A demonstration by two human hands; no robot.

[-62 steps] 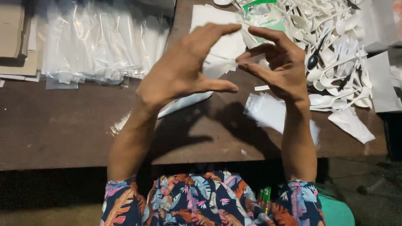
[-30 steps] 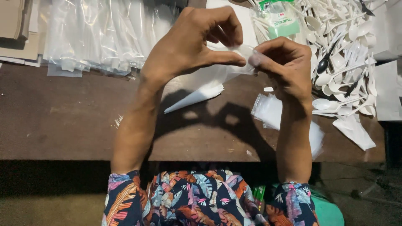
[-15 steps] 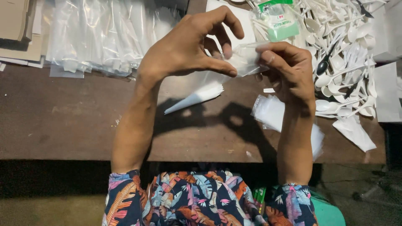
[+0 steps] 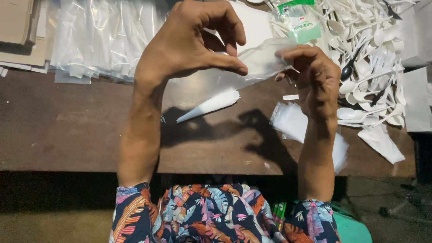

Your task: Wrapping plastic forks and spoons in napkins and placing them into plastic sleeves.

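Left hand (image 4: 189, 45) and right hand (image 4: 312, 74) both pinch a clear plastic bag (image 4: 261, 60), fingers curled; contents unclear.

Hard light came from above and ahead, throwing sharp hand shadows onto the dark brown wooden table (image 4: 67, 130). The pile of white plastic spoons (image 4: 373, 58) glared, nearly washed out. Below the table's edge, everything sank into murk.
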